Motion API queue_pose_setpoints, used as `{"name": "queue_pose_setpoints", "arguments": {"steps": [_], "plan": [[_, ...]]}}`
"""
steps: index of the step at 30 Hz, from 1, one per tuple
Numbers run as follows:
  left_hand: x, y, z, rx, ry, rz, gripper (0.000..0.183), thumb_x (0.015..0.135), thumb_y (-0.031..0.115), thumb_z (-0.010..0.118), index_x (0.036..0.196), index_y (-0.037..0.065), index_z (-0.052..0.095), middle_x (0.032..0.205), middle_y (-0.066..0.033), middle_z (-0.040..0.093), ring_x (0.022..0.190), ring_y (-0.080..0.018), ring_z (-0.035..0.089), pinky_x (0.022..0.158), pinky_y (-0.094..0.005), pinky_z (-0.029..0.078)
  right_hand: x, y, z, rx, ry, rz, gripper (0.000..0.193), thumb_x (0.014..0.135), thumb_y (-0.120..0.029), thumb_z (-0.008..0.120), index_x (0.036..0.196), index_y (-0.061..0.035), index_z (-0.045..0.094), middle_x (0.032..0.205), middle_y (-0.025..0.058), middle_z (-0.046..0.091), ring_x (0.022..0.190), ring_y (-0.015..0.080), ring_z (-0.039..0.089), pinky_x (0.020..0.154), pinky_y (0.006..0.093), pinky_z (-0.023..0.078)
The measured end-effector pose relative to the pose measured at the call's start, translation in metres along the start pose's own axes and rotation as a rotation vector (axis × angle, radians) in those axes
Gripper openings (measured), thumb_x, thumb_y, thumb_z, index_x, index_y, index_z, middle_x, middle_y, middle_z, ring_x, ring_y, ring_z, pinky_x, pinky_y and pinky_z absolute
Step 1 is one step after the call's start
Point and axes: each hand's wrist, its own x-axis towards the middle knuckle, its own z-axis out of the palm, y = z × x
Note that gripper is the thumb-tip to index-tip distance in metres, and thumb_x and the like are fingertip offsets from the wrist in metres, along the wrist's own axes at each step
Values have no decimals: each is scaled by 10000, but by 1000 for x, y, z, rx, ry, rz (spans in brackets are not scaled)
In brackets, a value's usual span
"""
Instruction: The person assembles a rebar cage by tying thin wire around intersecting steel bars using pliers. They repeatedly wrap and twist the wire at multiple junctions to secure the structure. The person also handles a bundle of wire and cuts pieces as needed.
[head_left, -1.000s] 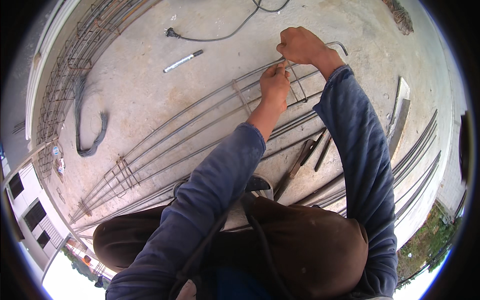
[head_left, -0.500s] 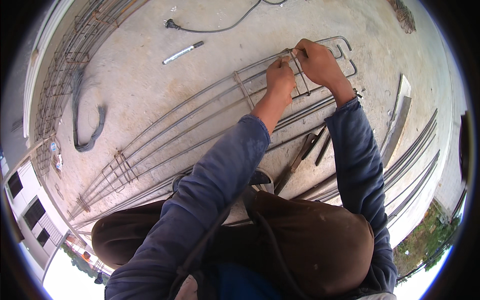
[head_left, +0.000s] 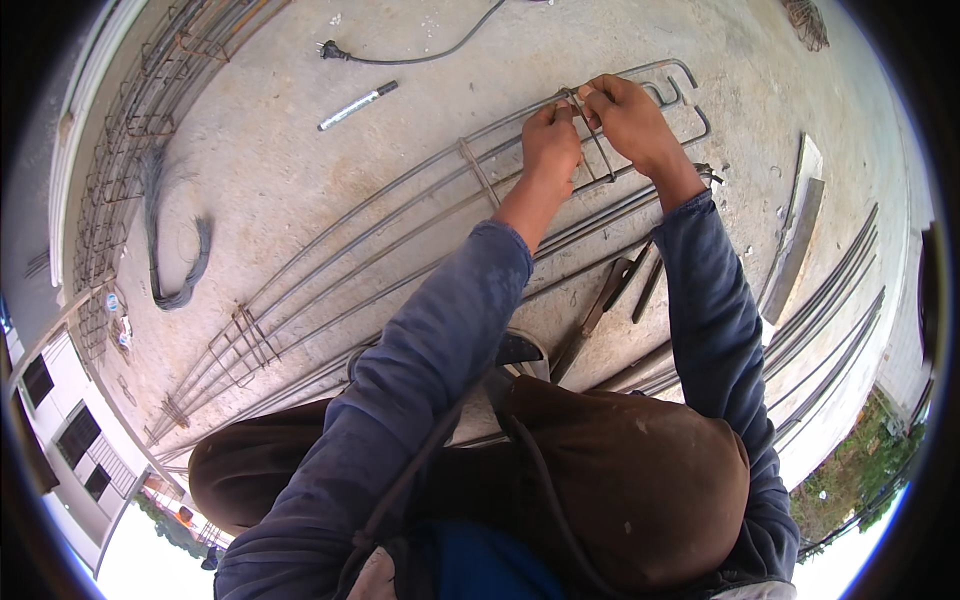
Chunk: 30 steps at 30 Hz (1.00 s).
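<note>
A long reinforcing-bar cage (head_left: 478, 172) lies slantwise on the concrete in front of me, its thin bars hooked at the far right end. Near that end, a square stirrup (head_left: 603, 158) stands around the bars. My left hand (head_left: 549, 150) is closed in a pinch just left of the stirrup's upper corner. From the other side, my right hand (head_left: 630, 118) pinches at the same corner, fingertips close to the left ones. Whatever lies between the fingers is too small to make out. More stirrups (head_left: 245, 340) sit bunched toward the cage's left end.
A marker pen (head_left: 355, 107) and a black power plug (head_left: 332, 50) lie beyond the cage. Bent thin wire (head_left: 155, 240) and stacked cages (head_left: 150, 120) are at left. Close to my knees lies a long dark tool (head_left: 600, 305); loose rods (head_left: 830, 300) and flat strips (head_left: 800, 240) are at right.
Both hands stay at the stirrup corner, shifted slightly left in the picture. My right fingers have drawn nearer to the left ones. The view has moved a little.
</note>
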Motion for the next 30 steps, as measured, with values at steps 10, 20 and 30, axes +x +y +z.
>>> {"name": "queue_pose_setpoints", "arguments": {"steps": [10, 20, 30], "plan": [[-7, 5, -14, -214, -119, -159, 296, 1184, 205, 485, 1398, 89, 654, 959, -22, 587, 719, -105, 481, 641, -295, 509, -1, 32, -2, -119, 65, -66, 300, 1092, -291, 664, 1099, 8, 694, 821, 45, 640, 770, 136, 569, 737, 331, 490], [-10, 21, -11, -48, -47, -121, 319, 1126, 153, 543, 1410, 84, 669, 994, -24, 596, 613, -74, 392, 491, -254, 312, 12, 47, 3, -286, 121, -145, 315, 1027, -286, 711, 1096, 21, 729, 1008, 236, 776, 961, 380, 752, 855, 460, 566], [-14, 29, 4, -11, 170, -127, 292, 1057, 376, 740, 1134, 96, 764, 697, 55, 430, 523, -95, 300, 485, -314, 225, 17, 44, 19, -193, 330, 40, 456, 974, -335, 826, 1147, 63, 685, 992, 252, 777, 987, 357, 770, 850, 410, 592]]}}
